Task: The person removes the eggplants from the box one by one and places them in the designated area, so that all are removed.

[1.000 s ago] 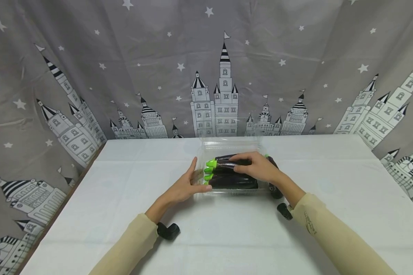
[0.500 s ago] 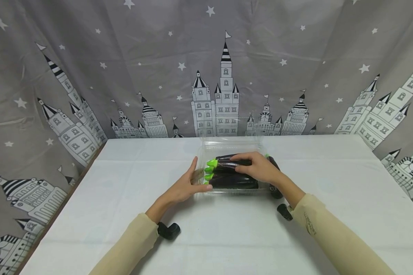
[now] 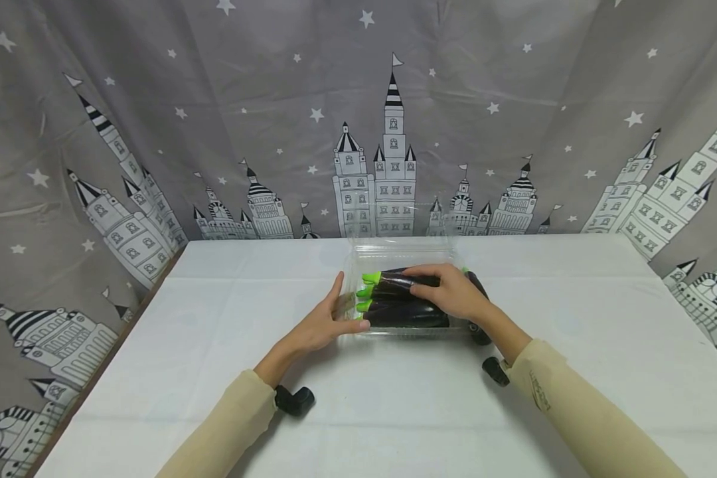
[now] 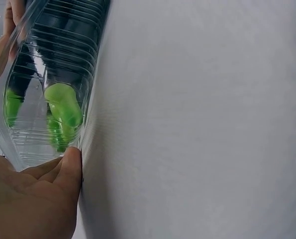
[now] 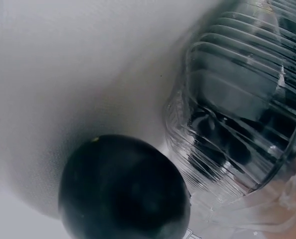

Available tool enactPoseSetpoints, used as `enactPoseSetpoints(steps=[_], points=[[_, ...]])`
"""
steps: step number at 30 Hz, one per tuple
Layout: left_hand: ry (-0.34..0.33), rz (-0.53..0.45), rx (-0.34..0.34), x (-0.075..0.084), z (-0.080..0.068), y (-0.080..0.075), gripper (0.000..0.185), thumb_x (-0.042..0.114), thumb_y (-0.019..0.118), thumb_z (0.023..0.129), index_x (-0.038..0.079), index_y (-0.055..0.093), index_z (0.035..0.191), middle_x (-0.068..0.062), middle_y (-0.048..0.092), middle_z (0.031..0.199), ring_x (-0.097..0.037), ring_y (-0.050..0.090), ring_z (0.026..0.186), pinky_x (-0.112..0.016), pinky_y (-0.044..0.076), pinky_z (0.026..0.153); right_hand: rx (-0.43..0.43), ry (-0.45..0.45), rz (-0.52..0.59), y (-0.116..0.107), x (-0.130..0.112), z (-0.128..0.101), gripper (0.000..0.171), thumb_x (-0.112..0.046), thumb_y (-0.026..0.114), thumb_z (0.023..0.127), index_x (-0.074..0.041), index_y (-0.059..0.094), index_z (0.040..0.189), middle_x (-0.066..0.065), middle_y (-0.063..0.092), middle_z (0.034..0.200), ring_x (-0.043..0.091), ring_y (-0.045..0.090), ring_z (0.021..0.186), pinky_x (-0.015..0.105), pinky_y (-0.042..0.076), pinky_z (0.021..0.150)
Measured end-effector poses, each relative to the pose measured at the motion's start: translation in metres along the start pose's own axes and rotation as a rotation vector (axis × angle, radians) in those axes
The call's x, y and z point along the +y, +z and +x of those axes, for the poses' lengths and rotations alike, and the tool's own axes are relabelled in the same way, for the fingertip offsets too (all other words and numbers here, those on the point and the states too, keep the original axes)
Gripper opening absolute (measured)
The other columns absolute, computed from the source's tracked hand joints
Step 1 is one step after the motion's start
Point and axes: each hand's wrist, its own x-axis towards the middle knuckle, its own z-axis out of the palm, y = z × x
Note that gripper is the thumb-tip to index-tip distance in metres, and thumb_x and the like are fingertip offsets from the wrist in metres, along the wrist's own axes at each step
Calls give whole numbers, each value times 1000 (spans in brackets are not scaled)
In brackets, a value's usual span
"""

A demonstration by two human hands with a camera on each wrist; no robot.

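Observation:
A clear plastic container point(image 3: 394, 249) sits mid-table, with several dark purple eggplants point(image 3: 406, 316) stacked in it, green stems point(image 3: 364, 305) to the left. My left hand point(image 3: 319, 325) holds the container's left end, thumb at the far side and fingers at the near corner. The left wrist view shows fingertips point(image 4: 70, 164) against the ribbed container point(image 4: 63, 55) and the green stems point(image 4: 63, 104) inside it. My right hand point(image 3: 454, 292) grips the top eggplant point(image 3: 394, 281) from above. Another eggplant point(image 3: 480, 334) lies outside against the container's right end; it is large and dark in the right wrist view point(image 5: 123, 189), beside the container point(image 5: 237, 99).
A white cloth covers the table point(image 3: 215, 372). A grey curtain point(image 3: 155, 133) printed with castles and stars hangs behind it. The table's left edge point(image 3: 131, 325) runs diagonally. Black wrist mounts point(image 3: 295, 400) point(image 3: 494, 370) sit under each sleeve.
The top eggplant under my right hand has shifted slightly back and to the right. My left hand has stayed at the container's left end.

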Motion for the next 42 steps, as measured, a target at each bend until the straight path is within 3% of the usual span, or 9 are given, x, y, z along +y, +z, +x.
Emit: enactPoseSetpoints(steps=[11,21,28,34,42], points=[[28,-48,-28,-1,0,-1,118,36,78,85,23,-13,158,-20,20,160,-31,24,146,-49,27,115,106,7,-9,1,-1,-1,38,-15,67,95,-4,63,132,15,59,134,34,50,128,53,39,106],[12,-26,-11,-1,0,-1,117,38,78,85,23,-12,158,-19,19,160,-32,22,146,-51,26,115,144,-1,-51,-2,-2,-1,41,-7,68,91,-6,63,132,17,59,128,34,55,113,55,43,97],[17,-28,-16,-1,0,0,117,37,78,85,23,-12,158,-19,19,160,-31,21,147,-51,24,115,148,18,9,-4,-5,-2,41,-3,65,90,-7,63,131,17,57,136,34,53,118,55,40,100],[30,-40,-34,-1,0,0,115,34,77,86,24,-13,158,-18,19,161,-30,22,146,-49,25,115,213,9,58,-4,-2,-6,33,-5,64,94,-5,65,127,17,58,135,36,49,127,56,36,106],[13,-10,-13,-2,1,0,116,37,78,85,24,-11,158,-18,20,160,-31,21,147,-52,25,115,250,41,66,-8,1,-9,35,-11,69,93,-8,65,128,16,57,134,34,50,124,58,41,101]])
